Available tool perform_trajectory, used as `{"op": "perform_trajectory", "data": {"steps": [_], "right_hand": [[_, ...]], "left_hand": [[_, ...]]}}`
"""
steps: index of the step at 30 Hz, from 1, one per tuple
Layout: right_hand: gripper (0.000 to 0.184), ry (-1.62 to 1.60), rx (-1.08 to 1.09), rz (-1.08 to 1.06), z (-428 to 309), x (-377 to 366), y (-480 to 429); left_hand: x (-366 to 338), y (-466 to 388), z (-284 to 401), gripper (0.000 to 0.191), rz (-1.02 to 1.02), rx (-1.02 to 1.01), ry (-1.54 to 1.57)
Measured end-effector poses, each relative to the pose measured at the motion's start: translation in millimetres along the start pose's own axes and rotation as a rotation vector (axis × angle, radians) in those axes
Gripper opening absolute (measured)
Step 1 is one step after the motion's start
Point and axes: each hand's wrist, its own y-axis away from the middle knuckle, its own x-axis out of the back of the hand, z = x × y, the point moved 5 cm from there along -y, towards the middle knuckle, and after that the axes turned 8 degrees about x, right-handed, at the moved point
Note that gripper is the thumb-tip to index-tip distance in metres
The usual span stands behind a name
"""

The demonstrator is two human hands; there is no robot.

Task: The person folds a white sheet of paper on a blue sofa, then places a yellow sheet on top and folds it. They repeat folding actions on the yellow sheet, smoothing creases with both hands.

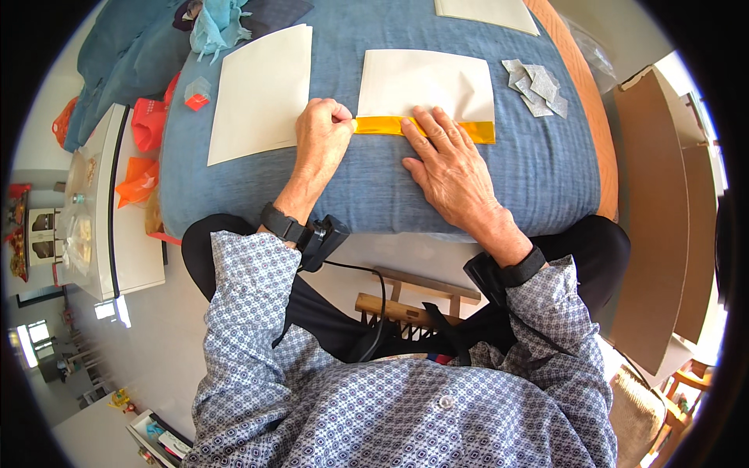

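Note:
A white paper sheet or stack point(424, 82) lies on a blue cloth, with a shiny yellow strip point(383, 125) along its near edge. My left hand point(325, 126) pinches something at the strip's left end between thumb and bent fingers; what lies inside the pinch is mostly hidden. My right hand point(447, 158) rests flat, fingers spread, its fingertips across the strip and the lower part of the paper. Left of it lies another stack of white sheets point(263, 93), its lower right corner by my left hand. Several small silvery square packets point(541, 88) form a loose pile on the right.
The blue cloth point(374, 193) covers a padded surface with a wooden edge point(591, 128) at right. More white sheets point(491, 13) lie at the top. A small clear-and-red box point(198, 93) and a light blue cloth point(216, 29) are at left. Large cardboard point(649, 216) stands at right.

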Motion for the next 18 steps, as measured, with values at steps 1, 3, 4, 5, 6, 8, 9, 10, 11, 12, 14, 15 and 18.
{"op": "perform_trajectory", "data": {"steps": [1, 3, 4, 5, 6, 8, 9, 10, 11, 12, 14, 15, 18], "right_hand": [[0.053, 0.013, 0.021, 0.032, -1, 1, 0], [0.053, 0.026, 0.040, 0.060, -1, 2, 0], [0.053, 0.026, 0.039, 0.056, -1, 2, 0], [0.053, 0.031, 0.039, 0.051, -2, 1, 0], [0.053, 0.027, 0.037, 0.054, -2, 1, 0], [0.053, 0.032, 0.037, 0.055, -1, 1, -1], [0.053, 0.016, 0.038, 0.061, -1, 2, -1], [0.053, 0.005, 0.037, 0.065, -1, 2, -1], [0.053, -0.004, 0.037, 0.074, -1, 2, 0], [0.053, -0.012, 0.034, 0.074, -1, 1, -1], [0.053, -0.014, 0.026, 0.078, 2, 0, -1], [0.054, -0.023, 0.016, 0.057, 4, -2, -1], [0.053, -0.062, 0.039, 0.085, 4, -1, 4]], "left_hand": [[0, 0, 0, 0.011, -0.003, -0.001, 0.014], [1, 0, -1, 0.011, -0.004, -0.008, 0.059], [2, 0, -1, 0.010, 0.021, -0.019, 0.055], [4, 0, 0, 0.010, 0.046, -0.032, 0.059], [6, 0, 2, 0.011, 0.069, -0.044, 0.062], [14, 12, 21, 0.018, 0.302, -0.333, -0.167], [13, 19, 30, 0.021, 0.376, -0.416, -0.298], [10, 28, 39, 0.024, 0.371, -0.533, -0.283], [4, 36, 47, 0.027, 0.324, -0.591, -0.279], [-3, 45, 55, 0.030, 0.279, -0.648, -0.264], [-23, 65, 69, 0.046, 0.108, -0.755, -0.198], [-32, 74, 70, 0.063, -0.006, -0.758, -0.200], [-44, 80, 68, 0.079, -0.115, -0.733, -0.174]]}}
